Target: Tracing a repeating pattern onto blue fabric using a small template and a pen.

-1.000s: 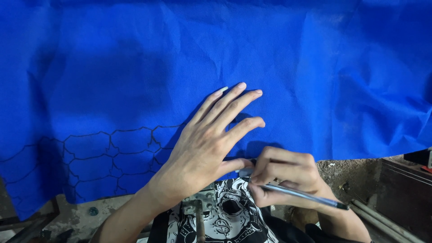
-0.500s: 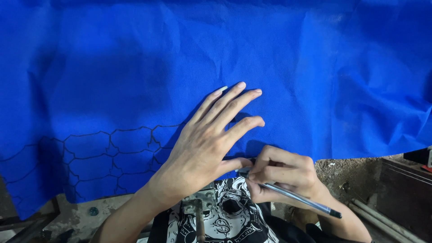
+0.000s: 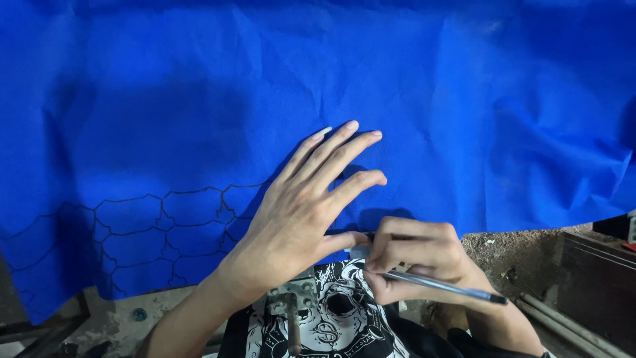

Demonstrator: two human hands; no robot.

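Black-and-white printed cloth of the person's shirt [image 3: 331, 325] fills the bottom middle, with a small metal clamp [image 3: 291, 298] sticking up in front of it. Just above, at the near edge of the cloth [image 3: 199, 99], the right hand [image 3: 411, 258] is clenched around a slim pen [image 3: 444, 285], whose dark end points out to the right while its tip, hidden behind the fingers, sits at the cloth's near edge. Touching it on the left, the left hand [image 3: 305, 212] lies flat and spread on the blue cloth, grasping nothing, its thumb beside the right hand's knuckles and its fingers reaching toward the middle. To the left of that hand, along the near left part of the cloth, runs a net of thin black lines [image 3: 146, 232] drawn as uneven cells. Farther off, the cloth is plain and creased, spreading to the far edge and both sides. Bare, dusty ground [image 3: 523, 252] and dark pipes [image 3: 563, 318] show at the near right corner.
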